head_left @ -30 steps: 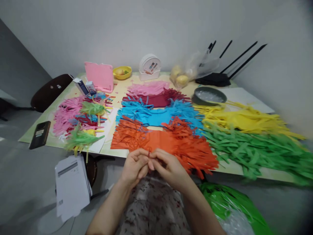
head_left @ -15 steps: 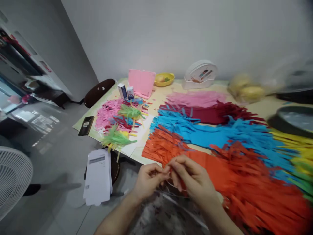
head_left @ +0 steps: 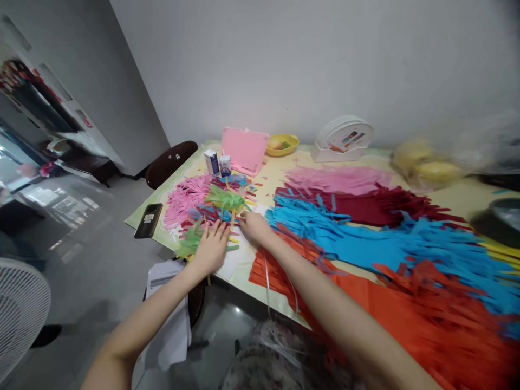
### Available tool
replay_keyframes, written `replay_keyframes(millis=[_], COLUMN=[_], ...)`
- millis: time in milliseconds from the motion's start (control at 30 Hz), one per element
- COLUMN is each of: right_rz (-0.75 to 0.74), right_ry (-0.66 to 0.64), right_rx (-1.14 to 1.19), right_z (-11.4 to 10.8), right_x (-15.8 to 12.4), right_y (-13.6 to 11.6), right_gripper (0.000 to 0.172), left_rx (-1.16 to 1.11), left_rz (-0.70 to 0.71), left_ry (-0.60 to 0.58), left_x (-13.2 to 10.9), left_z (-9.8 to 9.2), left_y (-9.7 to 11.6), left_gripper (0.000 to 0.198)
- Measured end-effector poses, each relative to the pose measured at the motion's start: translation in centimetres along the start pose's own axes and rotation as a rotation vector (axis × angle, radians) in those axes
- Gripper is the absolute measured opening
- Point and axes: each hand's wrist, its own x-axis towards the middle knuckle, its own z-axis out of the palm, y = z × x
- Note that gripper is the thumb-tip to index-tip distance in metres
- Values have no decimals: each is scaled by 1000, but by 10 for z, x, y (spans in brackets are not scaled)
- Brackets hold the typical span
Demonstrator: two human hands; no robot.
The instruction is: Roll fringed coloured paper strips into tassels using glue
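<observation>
My left hand point(head_left: 212, 248) lies over a pile of fringed paper strips with its fingers spread. Green fringe point(head_left: 189, 238) shows beside it, and another green bunch point(head_left: 226, 199) lies just beyond the fingertips. Pink fringe point(head_left: 187, 196) makes up the back left of the pile. At the pile's right side, my right hand point(head_left: 255, 227) has its fingers closed in a pinch. A thin white string point(head_left: 267, 281) trails from below that hand over the table's front edge; the fingertips are partly hidden. Orange fringed paper point(head_left: 365, 295) passes under my right forearm.
Blue point(head_left: 349, 244), dark red point(head_left: 345, 206) and pink fringed sheets point(head_left: 337, 179) lie to the right. Behind stand a pink tablet case point(head_left: 244, 150), small cartons point(head_left: 212, 162) and a yellow bowl point(head_left: 282, 151). A phone point(head_left: 148, 221) rests near the left edge; a fan point(head_left: 22, 319) stands on the floor.
Both hands have moved from the orange paper at the front edge, away and to the left, onto the multicoloured pile. The left fingers have spread out. The view has shifted slightly.
</observation>
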Motion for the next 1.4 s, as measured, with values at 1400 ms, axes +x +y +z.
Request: replay_keyframes(millis=[1400], right_rz=[-293], right_ry=[-47], right_rx=[-187], right_z=[12], right_x=[72], right_y=[11], right_gripper=[39], left_rx=[-61], left_rz=[73], left_ry=[-108], left_x=[28], left_z=[-4], left_y=[-31], left_gripper=[59])
